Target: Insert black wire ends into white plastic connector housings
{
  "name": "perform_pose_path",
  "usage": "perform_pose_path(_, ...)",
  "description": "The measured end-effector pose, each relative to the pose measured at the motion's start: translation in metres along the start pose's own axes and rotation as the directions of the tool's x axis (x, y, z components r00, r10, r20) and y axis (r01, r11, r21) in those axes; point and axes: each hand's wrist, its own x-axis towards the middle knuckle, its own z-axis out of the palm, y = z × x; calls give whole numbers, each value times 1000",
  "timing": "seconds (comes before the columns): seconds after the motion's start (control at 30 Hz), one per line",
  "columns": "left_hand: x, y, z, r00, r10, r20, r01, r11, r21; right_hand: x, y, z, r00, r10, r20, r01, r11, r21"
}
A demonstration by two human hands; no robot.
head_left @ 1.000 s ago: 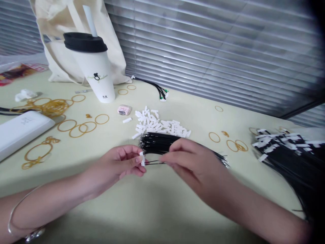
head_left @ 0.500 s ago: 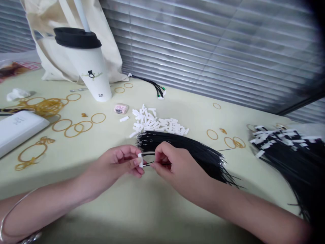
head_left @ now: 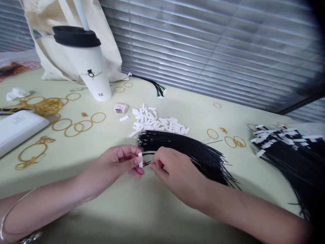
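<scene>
Between its thumb and fingers, my left hand (head_left: pixel 122 162) holds a small white connector (head_left: pixel 140 160). Black wires (head_left: pixel 147 154) run from the connector's right side toward my right hand (head_left: pixel 169 166), whose thumb and forefinger are pinched on a wire close to the connector. Behind my hands lies a bundle of loose black wires (head_left: pixel 175 140) with bare metal tips at both ends. A pile of white connectors (head_left: pixel 157 121) sits just beyond that bundle.
A white cup (head_left: pixel 95 73) with a black lid stands at the back left before a cloth bag (head_left: pixel 109 51). Rubber bands (head_left: pixel 50 106) and a white box (head_left: pixel 20 130) lie at the left. Connector-tipped wires (head_left: pixel 286 162) lie at the right.
My right hand has shifted slightly, its fingertips now closer to the connector. One loose wire's end behind it has moved left. My left hand has barely moved.
</scene>
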Motion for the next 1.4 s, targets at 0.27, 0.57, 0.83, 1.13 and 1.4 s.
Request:
perform_pose_path(0.27,0,1,0,1000,-13,3,13,999,-36,0,-7,-4,995,15,100,-18,1000,21)
perform_pose_path(0.57,0,4,0,998,-42,36,45,995,-84,-7,8,-8,972,-229,56,234,967,-101)
perform_pose_path(0.83,-1,2,-2,998,-37,44,39,998,-51,-3,5,-5,981,-190,48,195,973,-126)
perform_pose_path(1.13,1,2,-1,998,-43,45,47,995,-90,-3,4,-7,990,-132,58,138,981,-135)
perform_pose_path(1.4,-1,2,-2,998,-47,28,49,997,-63,-2,3,-7,991,-124,55,130,983,-132)
